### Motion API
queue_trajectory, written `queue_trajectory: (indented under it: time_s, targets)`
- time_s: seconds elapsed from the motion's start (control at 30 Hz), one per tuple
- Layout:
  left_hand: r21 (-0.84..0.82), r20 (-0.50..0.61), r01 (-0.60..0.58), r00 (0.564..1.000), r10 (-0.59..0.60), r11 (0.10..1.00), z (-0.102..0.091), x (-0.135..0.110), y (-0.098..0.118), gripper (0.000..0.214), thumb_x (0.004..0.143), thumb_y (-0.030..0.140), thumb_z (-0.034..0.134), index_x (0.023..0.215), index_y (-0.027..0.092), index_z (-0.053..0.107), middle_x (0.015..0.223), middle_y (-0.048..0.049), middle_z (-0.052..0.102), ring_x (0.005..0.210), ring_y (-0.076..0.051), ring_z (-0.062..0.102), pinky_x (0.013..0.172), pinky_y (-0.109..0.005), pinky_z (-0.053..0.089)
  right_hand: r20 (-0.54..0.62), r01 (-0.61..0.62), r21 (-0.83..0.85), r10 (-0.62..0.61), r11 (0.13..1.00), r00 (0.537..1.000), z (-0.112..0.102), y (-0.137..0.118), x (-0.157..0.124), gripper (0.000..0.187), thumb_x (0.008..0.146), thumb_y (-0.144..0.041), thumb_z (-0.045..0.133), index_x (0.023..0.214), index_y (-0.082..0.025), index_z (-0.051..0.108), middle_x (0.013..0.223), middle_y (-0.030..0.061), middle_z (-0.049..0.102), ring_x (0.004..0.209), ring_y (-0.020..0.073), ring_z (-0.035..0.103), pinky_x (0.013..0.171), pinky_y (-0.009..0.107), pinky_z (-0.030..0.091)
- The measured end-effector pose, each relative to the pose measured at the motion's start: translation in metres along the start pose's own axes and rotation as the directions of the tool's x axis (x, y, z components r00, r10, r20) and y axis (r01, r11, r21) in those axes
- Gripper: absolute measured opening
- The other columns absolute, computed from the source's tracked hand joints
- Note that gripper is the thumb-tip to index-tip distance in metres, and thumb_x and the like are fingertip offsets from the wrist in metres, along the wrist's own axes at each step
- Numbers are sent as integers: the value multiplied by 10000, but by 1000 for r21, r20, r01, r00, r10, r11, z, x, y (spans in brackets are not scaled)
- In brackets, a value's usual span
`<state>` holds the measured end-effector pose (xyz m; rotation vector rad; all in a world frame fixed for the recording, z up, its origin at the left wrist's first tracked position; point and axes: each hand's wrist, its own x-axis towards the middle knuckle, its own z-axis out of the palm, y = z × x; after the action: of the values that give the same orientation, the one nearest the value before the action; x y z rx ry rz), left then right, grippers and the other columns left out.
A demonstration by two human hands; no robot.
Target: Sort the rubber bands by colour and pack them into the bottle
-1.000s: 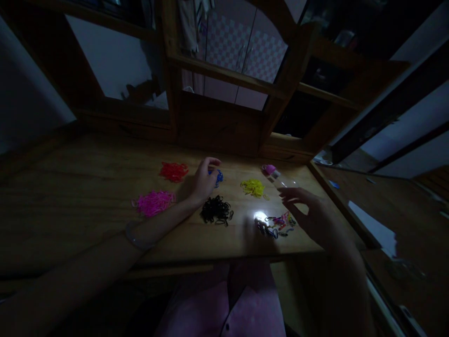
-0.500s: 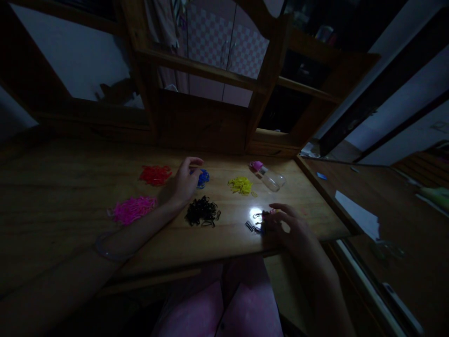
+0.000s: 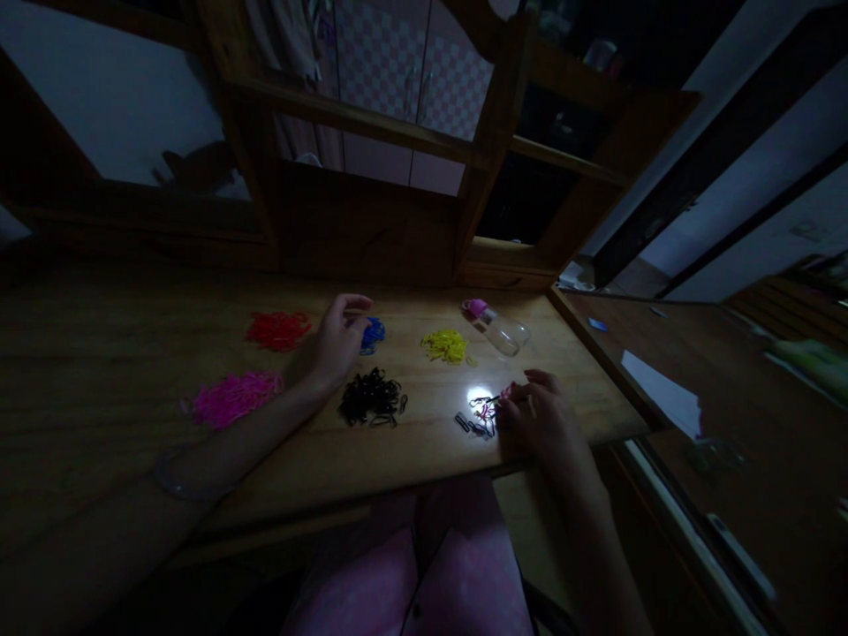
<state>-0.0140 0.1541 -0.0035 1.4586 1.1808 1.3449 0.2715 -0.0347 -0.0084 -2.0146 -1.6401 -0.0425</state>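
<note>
Student: Loops (image 3: 442, 340), small and rubber-like, lie heaped on the pale wooden bench (image 3: 424, 450); why so spaced?

Tutor: Colour appears to be the rule. A bright red heap (image 3: 278, 330), a vivid pink heap (image 3: 237, 397), a deep blue heap (image 3: 373, 336), a glossy black heap (image 3: 371, 396) and a lemon-yellow heap (image 3: 445, 346) lie apart, presumably so that shades do not mingle. A loose multicoloured cluster (image 3: 487, 411) lies at near right, by a white glare spot (image 3: 478, 392). Beyond it, a clear bottle (image 3: 507, 336) with a pink cap (image 3: 475, 307) lies on its side.

Student: And each grip?

Tutor: The grip of the left hand (image 3: 339, 340) is half curled beside the blue heap, thumb and forefinger parted; no loop shows between them. The right hand (image 3: 543, 411) bends over the cluster's right edge, fingers lowered to it; how widely they part, and whether they pinch a loop, cannot be told.
</note>
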Motion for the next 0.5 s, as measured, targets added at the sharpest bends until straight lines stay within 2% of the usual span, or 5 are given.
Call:
queue_trajectory:
  time_s: [0.13,0.3,0.5]
  targets:
    - [1,5,9,1000,-9,1000,0,-1,2,269,747,153,519,988,241,601,986,-30,643,834,-168,609,629,-245,478,41,-4,-83,8,997,999,5,-2,6,128,793,-307,630,766,-188,667,1218,135,535,1085,279,566,911,405,474]
    - [-1,-13,0,1000,0,1000,1,1,1,262,742,132,515,965,236,605,932,-22,640,828,-164,607,639,-240,471,123,-9,-90,20,996,992,3,-4,14,52,741,-225,639,717,-179,639,1129,117,571,943,245,607,823,370,494]
    - [-10,-5,-7,1000,7,1000,1,1,-1,256,752,138,529,977,234,608,945,-27,645,793,-161,600,611,-235,455,-12,24,68,-23,997,1000,-6,-2,15,84,738,-244,663,726,-178,612,1129,124,566,972,250,606,824,378,499]
